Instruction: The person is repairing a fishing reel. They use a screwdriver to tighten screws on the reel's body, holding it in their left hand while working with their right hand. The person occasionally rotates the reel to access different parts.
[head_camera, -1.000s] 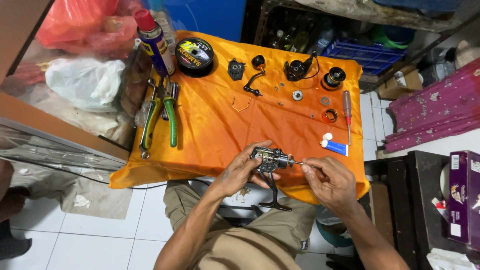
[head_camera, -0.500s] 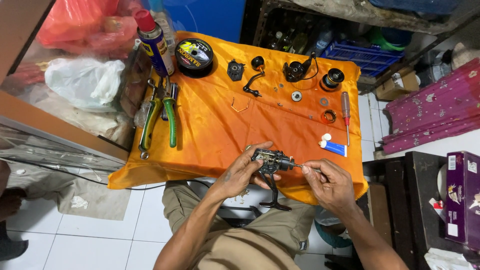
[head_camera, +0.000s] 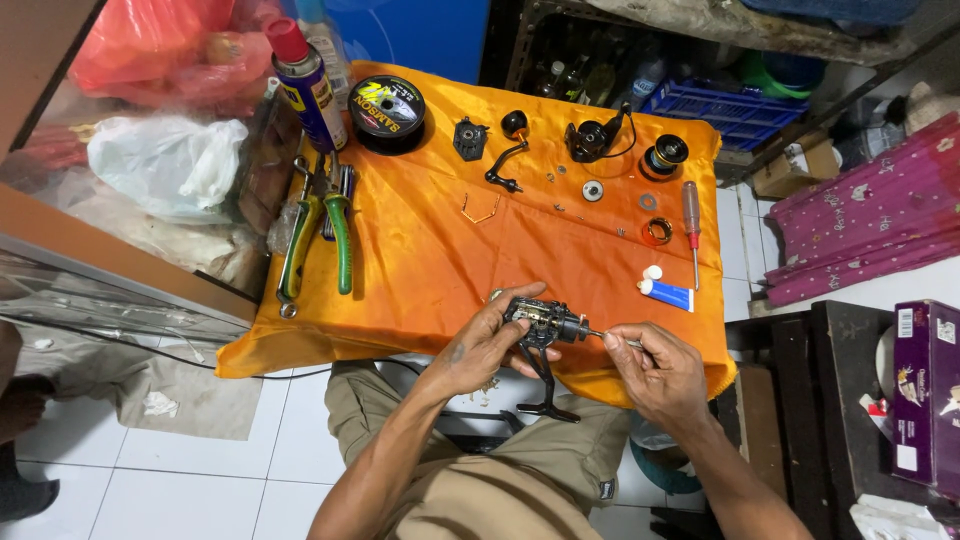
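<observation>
- Small black metal fishing-reel body with a bent foot stem (head_camera: 543, 330), cover off, inner parts showing; held above the near edge of the table, over the person's lap.
- Left hand (head_camera: 478, 350): grip clamped round the reel body from the left side, thumb and fingers wrapped on it.
- Right hand (head_camera: 660, 372): fingers pinched together on a thin metal shaft (head_camera: 600, 335) sticking out of the reel's right end.
- Handling, as a judgement: reel prob. light but stiff & hard; likely greasy, so slippery; small inner parts could drop out. Best hold looks like the solid body or the stem, not the exposed inside.
- Table under an orange cloth (head_camera: 430, 250), w/ loose parts on it.
- Counted on cloth: 1 black crank handle with a round knob (head_camera: 507, 150); 1 black side cover (head_camera: 469, 138); 1 black rotor part w/ wire bail (head_camera: 592, 138); 1 black-and-gold spool (head_camera: 664, 155); 1 red-handled screwdriver (head_camera: 691, 220); 1 small blue-and-white tube (head_camera: 666, 293); 1 round black spool of fishing line (head_camera: 386, 108).
- Far-left edge: 1 blue-and-yellow spray can w/ red cap (head_camera: 305, 85); pliers with green-and-yellow handles (head_camera: 318, 235), approx. 2 pairs, hard to separate.
- Several tiny washers & screws scattered mid-cloth; too small to count exactly.
</observation>
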